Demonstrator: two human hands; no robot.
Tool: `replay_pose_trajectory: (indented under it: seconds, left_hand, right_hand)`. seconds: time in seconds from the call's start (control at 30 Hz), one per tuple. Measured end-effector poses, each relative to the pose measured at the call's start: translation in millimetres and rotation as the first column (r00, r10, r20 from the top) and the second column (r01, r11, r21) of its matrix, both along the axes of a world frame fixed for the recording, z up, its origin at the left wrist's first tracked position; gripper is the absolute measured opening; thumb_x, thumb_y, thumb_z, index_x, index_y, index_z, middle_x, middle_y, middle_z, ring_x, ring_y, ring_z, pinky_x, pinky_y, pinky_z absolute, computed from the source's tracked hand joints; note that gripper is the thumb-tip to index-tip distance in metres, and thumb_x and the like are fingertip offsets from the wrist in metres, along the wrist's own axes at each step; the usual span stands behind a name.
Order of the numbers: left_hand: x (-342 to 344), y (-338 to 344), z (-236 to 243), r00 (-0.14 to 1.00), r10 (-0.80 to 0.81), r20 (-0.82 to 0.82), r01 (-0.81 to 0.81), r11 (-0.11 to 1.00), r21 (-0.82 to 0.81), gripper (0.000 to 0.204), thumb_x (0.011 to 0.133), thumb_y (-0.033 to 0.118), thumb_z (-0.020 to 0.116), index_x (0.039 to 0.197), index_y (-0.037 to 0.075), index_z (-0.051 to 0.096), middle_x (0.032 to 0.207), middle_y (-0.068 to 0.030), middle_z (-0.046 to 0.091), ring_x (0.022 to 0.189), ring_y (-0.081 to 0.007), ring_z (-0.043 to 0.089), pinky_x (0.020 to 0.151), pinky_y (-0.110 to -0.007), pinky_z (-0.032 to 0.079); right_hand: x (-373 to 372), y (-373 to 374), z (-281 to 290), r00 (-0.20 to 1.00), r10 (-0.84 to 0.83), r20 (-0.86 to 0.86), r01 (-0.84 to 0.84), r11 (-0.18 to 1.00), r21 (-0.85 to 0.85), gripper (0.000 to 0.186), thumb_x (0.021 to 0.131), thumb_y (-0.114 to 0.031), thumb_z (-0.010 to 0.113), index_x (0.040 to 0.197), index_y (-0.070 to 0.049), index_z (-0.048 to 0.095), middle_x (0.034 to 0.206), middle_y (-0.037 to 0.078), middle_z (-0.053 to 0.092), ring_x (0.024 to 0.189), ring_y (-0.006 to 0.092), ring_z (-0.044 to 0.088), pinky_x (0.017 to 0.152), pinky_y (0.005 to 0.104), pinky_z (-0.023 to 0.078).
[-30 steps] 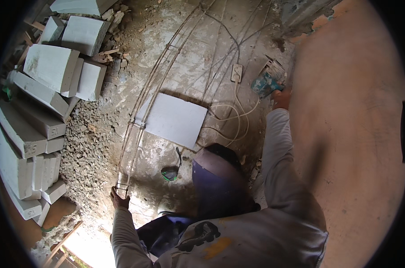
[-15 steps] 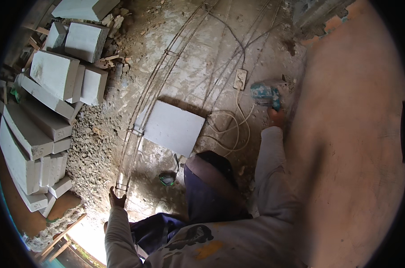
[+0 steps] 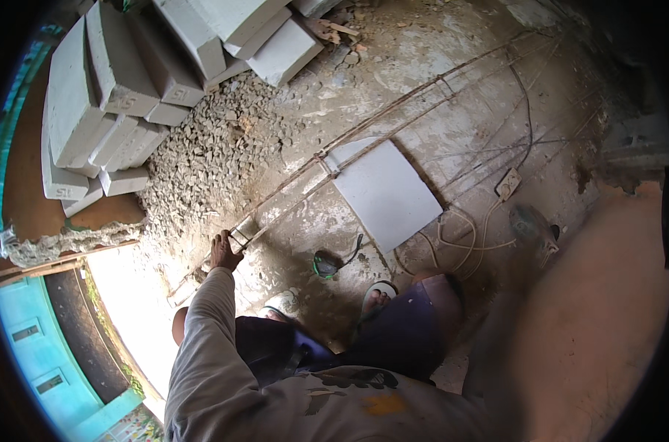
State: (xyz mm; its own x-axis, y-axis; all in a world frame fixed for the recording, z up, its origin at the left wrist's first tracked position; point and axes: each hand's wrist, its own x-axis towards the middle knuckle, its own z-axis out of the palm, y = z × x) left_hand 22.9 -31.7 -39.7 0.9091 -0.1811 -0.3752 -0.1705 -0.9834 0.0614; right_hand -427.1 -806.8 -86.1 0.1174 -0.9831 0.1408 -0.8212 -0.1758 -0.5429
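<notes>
A long, narrow rebar frame [image 3: 275,197] of thin rods with cross ties runs diagonally over the floor. My left hand [image 3: 224,254] is at its near left end, fingers and thumb curled around the rods beside a cross tie. Partly beneath the frame lies a pale, flat block [image 3: 390,195]. On the right, near the wall, a power tool [image 3: 532,225] shows blurred. My right sleeve [image 3: 489,361] is smeared against the wall, and the fingers of my right hand cannot be made out. A tape measure [image 3: 325,264] with a dark strap lies between the frame and my feet.
Stacked pale blocks [image 3: 113,88] stand at the upper left beside a gravel heap [image 3: 209,151]. A white cord [image 3: 467,250] loops from a socket outlet [image 3: 508,184]. The plastered wall [image 3: 600,317] bounds the right side. Bright light falls through an opening at lower left.
The view has swung to the left, so the frame and block appear turned and farther right. My left hand stays at the frame's end. My right hand, earlier on the power tool's handle, is now indistinct.
</notes>
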Motion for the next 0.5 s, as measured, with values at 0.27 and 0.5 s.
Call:
replay_pose_trajectory:
  seconds: [0.27, 0.5]
  left_hand:
    - [15, 56, 117, 0.992, -0.089, -0.085, 0.077, 0.988, -0.137, 0.077, 0.069, 0.027, 0.088, 0.129, 0.003, 0.047, 0.122, -0.0279, 0.060, 0.118, -0.0478, 0.059, 0.101, -0.054, 0.051]
    - [77, 83, 290, 0.928, 0.114, 0.356, 0.073, 0.879, -0.471, 0.085, 0.073, 0.032, 0.086, 0.136, -0.004, 0.043, 0.127, -0.0282, 0.062, 0.115, -0.0386, 0.065, 0.102, -0.045, 0.053]
  right_hand:
    - [157, 72, 33, 0.930, 0.365, -0.029, -0.367, 0.927, -0.084, 0.032, 0.102, -0.032, 0.067, 0.115, -0.003, 0.073, 0.108, 0.015, 0.075, 0.104, 0.0336, 0.069, 0.092, 0.0438, 0.055]
    - [213, 147, 42, 0.861, 0.505, -0.061, -0.506, 0.863, 0.002, 0.032, 0.102, -0.033, 0.066, 0.115, -0.004, 0.073, 0.109, 0.017, 0.074, 0.105, 0.0360, 0.069, 0.092, 0.0458, 0.055]
